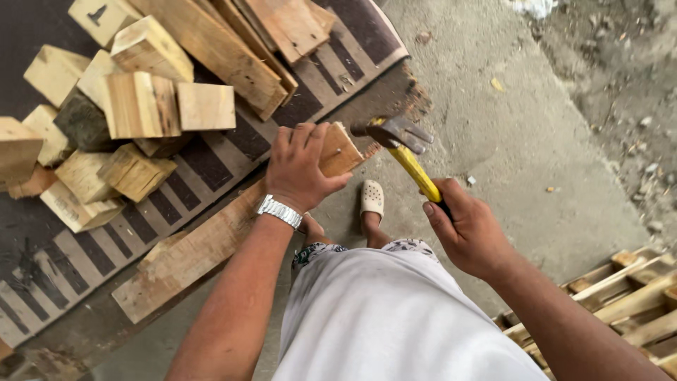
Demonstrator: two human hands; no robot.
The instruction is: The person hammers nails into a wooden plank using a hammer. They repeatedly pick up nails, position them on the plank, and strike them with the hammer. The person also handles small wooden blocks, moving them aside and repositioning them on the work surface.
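Your left hand (300, 169) clamps down over the end of a long wooden plank (211, 243), fingers wrapped across it. Your right hand (469, 233) is closed around a yellow-handled claw hammer (403, 144), its head just beside the plank's end, near a small nail (338, 151).

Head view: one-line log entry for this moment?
left hand grips plank end | right hand holds claw hammer | hammer head at plank tip
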